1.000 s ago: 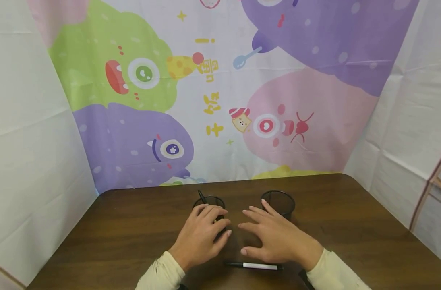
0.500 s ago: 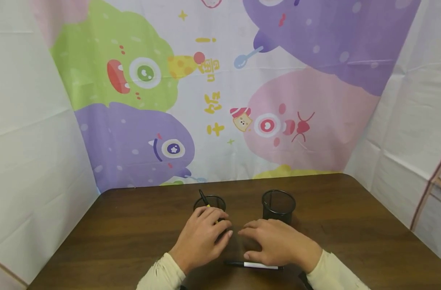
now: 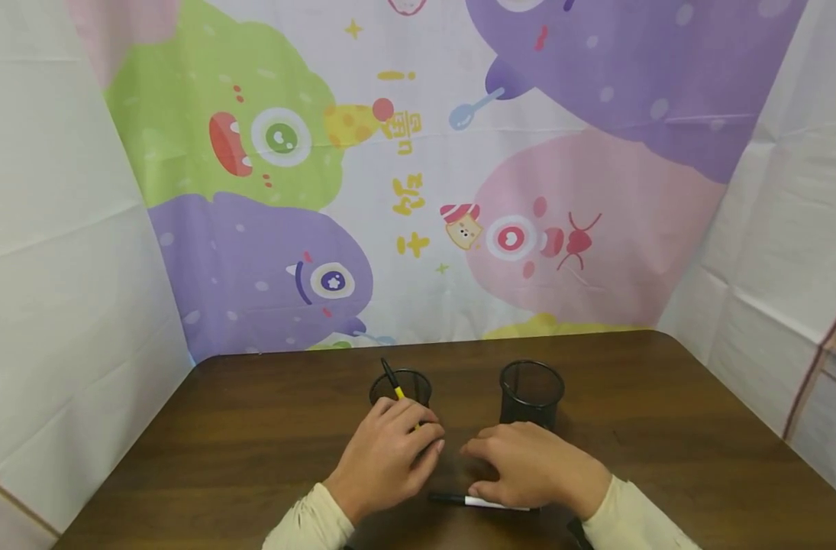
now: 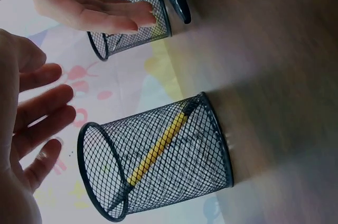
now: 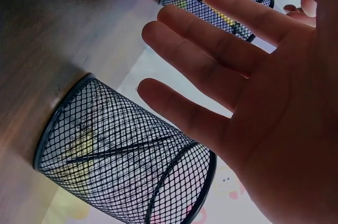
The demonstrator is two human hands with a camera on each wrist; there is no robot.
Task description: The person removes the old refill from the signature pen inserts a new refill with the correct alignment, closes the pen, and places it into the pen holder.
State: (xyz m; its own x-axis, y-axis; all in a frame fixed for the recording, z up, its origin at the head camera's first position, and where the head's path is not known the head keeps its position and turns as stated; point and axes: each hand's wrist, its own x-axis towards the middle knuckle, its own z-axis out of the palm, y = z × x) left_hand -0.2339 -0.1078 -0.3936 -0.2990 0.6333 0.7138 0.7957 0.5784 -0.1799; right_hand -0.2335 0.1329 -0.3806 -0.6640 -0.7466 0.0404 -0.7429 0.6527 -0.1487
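Note:
A black mesh pen holder [image 3: 424,391] stands at the left with a yellow and black pen [image 3: 398,391] leaning inside it; the pen [image 4: 158,147] shows through the mesh in the left wrist view. My left hand [image 3: 386,458] is in front of that holder, fingers loosely bent and holding nothing. To the right stands a second mesh pen holder [image 3: 530,401], with no pen visible through its mesh [image 5: 124,150]. My right hand [image 3: 537,462] hovers before it, fingers extended in the right wrist view, thumb close over a black and white marker [image 3: 486,502] lying on the table.
The dark wooden table [image 3: 253,443] ends at a cloth backdrop [image 3: 431,305] printed with cartoon monsters. White cloth panels [image 3: 67,252] close in both sides. Wood stretches between the two holders and out to the left and right.
My right hand has come down and back from the right holder's rim toward the marker. My left hand has drawn slightly back, uncovering more of the yellow pen. The holders and marker stay put.

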